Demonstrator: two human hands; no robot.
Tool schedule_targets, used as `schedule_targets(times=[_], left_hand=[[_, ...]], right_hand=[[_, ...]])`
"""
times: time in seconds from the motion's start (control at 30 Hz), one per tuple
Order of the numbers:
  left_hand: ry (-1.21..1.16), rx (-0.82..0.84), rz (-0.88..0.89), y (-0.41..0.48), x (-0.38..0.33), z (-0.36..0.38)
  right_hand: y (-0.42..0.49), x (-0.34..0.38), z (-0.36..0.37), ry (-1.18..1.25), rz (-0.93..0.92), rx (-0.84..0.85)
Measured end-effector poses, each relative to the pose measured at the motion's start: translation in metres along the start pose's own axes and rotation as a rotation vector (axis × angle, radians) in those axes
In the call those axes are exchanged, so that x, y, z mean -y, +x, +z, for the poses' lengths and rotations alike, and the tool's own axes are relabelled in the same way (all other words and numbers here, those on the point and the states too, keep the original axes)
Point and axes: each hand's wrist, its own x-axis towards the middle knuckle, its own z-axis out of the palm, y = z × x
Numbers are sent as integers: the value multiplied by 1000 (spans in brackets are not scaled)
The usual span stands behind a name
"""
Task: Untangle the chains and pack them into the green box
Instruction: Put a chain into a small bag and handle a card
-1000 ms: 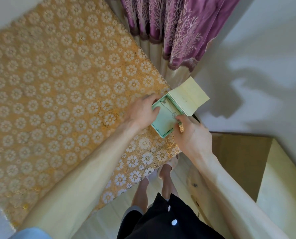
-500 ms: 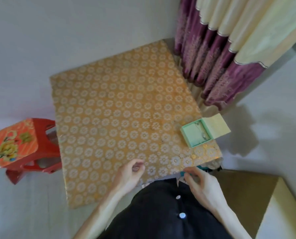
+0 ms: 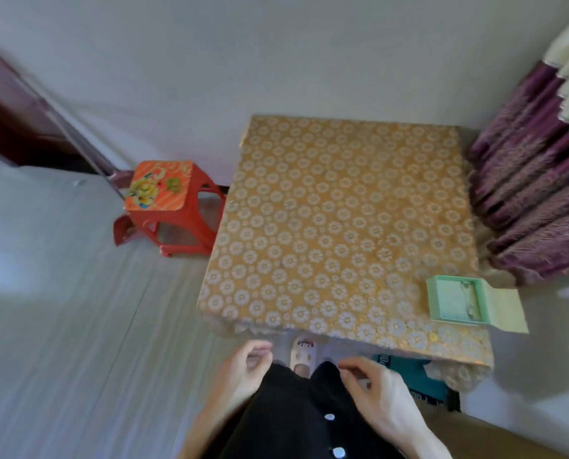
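Chains (image 3: 468, 301) are nowhere at the left, where a red stool (image 3: 158, 190) carries a bright printed top with no lettering I can read. Low in the middle, the left hand (image 3: 243, 369) and the right hand (image 3: 375, 392) hang short of the table (image 3: 342, 210), fingers loosely curled, holding nothing. Under the table's near edge a teal item (image 3: 412, 376) bears white letters, too blurred to read. Far right, the green box (image 3: 433, 303) sits at the table's near corner with its lid (image 3: 508, 309) open and overhanging the edge; thin silvery chains seem to lie inside. Likely only closing is left — steady the box, tuck every link within the rim, then fold the lid.
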Motion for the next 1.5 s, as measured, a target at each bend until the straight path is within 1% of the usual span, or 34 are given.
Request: schedule_targets(times=[0.13, 0.27, 0.47, 0.6, 0.8, 0.87, 0.97, 1.13, 1.23, 1.33, 1.5], left_hand=[[-132, -68, -87, -41, 34, -6], [-164, -108, -124, -69, 62, -28], [-192, -130, -137, -75, 111, -80], [-113, -24, -72, -56, 138, -132], [90, 87, 65, -10, 157, -237], [132, 88, 91, 5, 157, -270], [162, 102, 113, 32, 160, -306], [155, 137, 69, 81, 157, -334], [160, 164, 30, 111, 140, -346], [154, 207, 13, 144, 119, -356], [218, 266, 68, 209, 68, -374]], right_hand=[[4, 12, 14, -163, -71, 91], [3, 33, 36, -185, -88, 109], [-1, 80, 96, -136, -50, 120], [-1, 118, 150, -77, 11, 87], [0, 179, 223, 140, 154, -26], [1, 200, 243, 180, 187, -57], [12, 223, 263, 179, 223, -55], [63, 248, 264, 212, 264, -65], [109, 265, 250, 183, 260, -64], [154, 279, 231, 184, 215, -77], [210, 313, 201, 213, 191, -172]])
